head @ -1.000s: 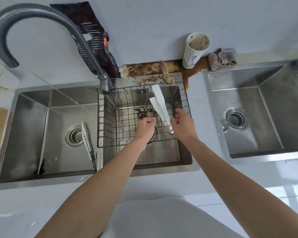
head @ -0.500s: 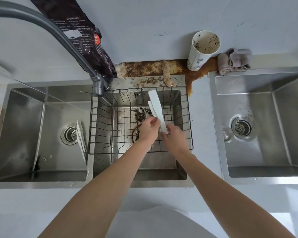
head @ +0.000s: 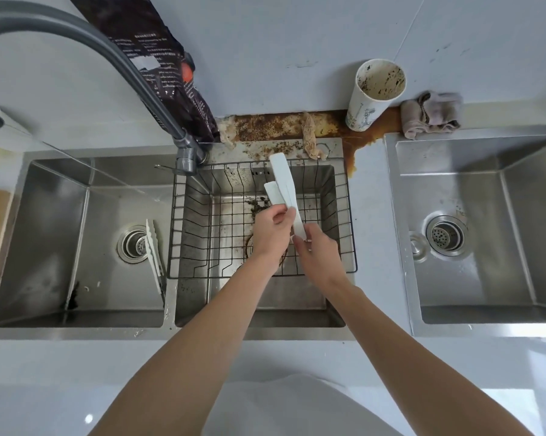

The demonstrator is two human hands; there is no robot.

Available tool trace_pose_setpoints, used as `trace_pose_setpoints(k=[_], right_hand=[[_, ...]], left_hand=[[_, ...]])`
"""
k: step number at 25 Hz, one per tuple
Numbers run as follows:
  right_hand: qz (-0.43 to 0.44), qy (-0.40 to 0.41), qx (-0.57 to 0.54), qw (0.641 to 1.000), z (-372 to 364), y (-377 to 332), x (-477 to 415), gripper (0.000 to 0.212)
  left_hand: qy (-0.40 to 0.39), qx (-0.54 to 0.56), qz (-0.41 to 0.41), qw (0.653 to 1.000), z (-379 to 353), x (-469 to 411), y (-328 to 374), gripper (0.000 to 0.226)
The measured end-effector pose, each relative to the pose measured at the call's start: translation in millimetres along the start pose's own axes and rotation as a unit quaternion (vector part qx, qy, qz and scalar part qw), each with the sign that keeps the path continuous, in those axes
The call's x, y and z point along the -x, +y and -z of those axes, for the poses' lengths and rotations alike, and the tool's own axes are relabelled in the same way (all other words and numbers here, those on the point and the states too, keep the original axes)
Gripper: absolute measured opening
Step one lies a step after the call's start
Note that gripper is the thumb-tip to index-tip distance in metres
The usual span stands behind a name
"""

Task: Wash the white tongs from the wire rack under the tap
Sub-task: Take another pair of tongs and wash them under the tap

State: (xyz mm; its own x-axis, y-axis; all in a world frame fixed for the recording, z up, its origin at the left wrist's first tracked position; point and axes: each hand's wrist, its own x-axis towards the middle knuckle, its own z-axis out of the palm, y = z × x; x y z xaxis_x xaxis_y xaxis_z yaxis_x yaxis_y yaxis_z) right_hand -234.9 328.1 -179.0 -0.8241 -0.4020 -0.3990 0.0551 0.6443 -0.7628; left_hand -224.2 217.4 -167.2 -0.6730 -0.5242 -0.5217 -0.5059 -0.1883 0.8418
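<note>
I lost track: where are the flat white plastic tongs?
Head view, centre: left hand and right hand hold the white tongs over the black wire rack.

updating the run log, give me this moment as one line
white tongs: over wire rack, tips apart | left hand: pinches one arm | right hand: grips near end | tap: tongs not under it

Plain pale grey wall (head: 296, 42) spans 12 o'clock. Glossy pale grey countertop (head: 60, 366) runs across 6 o'clock, with bright glare at 5. Brown crusted stain (head: 334, 124) follows the wall joint at 12 to 1. Separate stainless steel sink basin (head: 501, 278) at 3 o'clock.
</note>
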Motion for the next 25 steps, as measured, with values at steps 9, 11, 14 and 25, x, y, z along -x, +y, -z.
trace_pose_setpoints(k=[9,11,14,25], right_hand=[[0.057,0.019,-0.066,0.996,-7.7,-47.7,48.6,0.007],[0.077,0.024,-0.071,0.994,-18.9,-62.3,59.3,0.008],[0.103,0.022,-0.092,0.990,-40.6,-84.3,70.6,0.008],[0.080,0.089,-0.165,0.979,-173.6,-200.2,91.7,0.011]], left_hand=[[0.135,0.144,-0.010,0.980,71.4,42.8,6.3,0.022],[0.143,0.135,0.013,0.980,94.3,44.4,2.8,0.032],[0.100,0.138,0.041,0.985,123.6,38.4,7.0,0.043],[0.029,0.178,-0.050,0.982,268.8,3.9,30.0,0.014]])
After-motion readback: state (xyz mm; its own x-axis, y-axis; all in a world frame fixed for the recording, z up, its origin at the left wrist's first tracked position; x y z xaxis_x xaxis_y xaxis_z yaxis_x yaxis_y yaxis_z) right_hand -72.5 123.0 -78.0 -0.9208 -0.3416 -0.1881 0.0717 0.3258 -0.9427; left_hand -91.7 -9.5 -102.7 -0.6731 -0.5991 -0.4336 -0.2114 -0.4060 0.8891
